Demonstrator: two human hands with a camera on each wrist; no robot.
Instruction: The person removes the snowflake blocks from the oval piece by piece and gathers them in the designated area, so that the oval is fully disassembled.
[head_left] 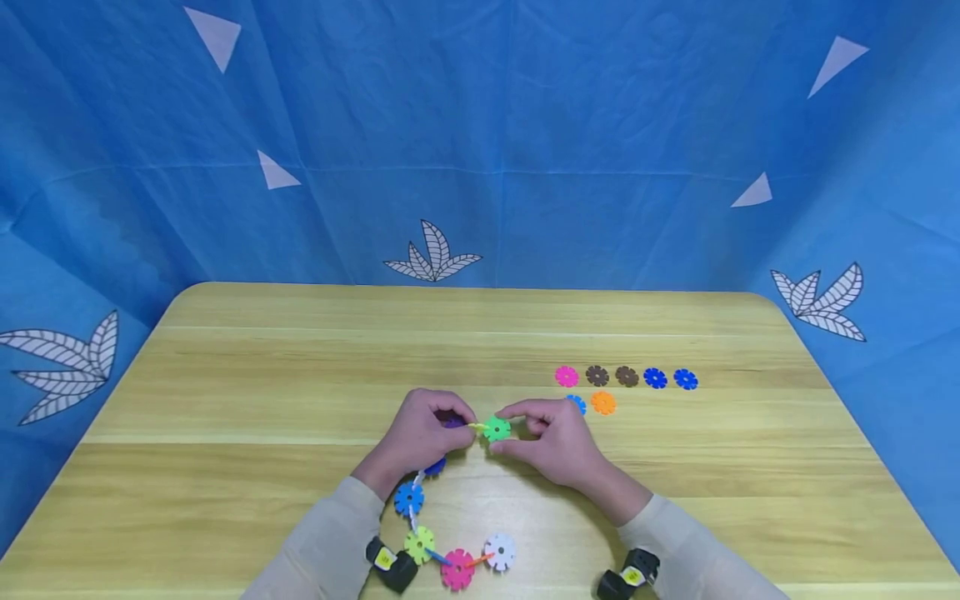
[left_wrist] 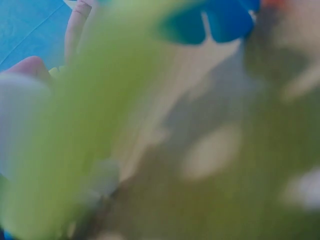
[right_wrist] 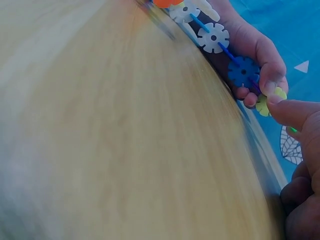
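Observation:
In the head view, my left hand (head_left: 422,435) pinches a yellow notched disc (head_left: 478,426) seen edge-on, at the upper end of a linked chain. My right hand (head_left: 553,443) holds a green notched disc (head_left: 497,429) at its rim between thumb and forefinger. The green disc meets the yellow one. Down from the left hand, the chain runs through purple (head_left: 454,422), dark blue (head_left: 435,467), blue (head_left: 409,498), yellow-green (head_left: 419,544) and pink (head_left: 457,570) discs to a white disc (head_left: 499,552). A blurred yellow-green shape (left_wrist: 90,115) covers much of the left wrist view.
On the wooden table (head_left: 285,375), beyond the right hand, lie loose discs: pink (head_left: 567,377), brown (head_left: 597,376), dark blue (head_left: 656,378) and orange (head_left: 603,403). A light-blue disc (head_left: 577,404) is partly hidden by that hand. A blue cloth (head_left: 510,125) hangs behind.

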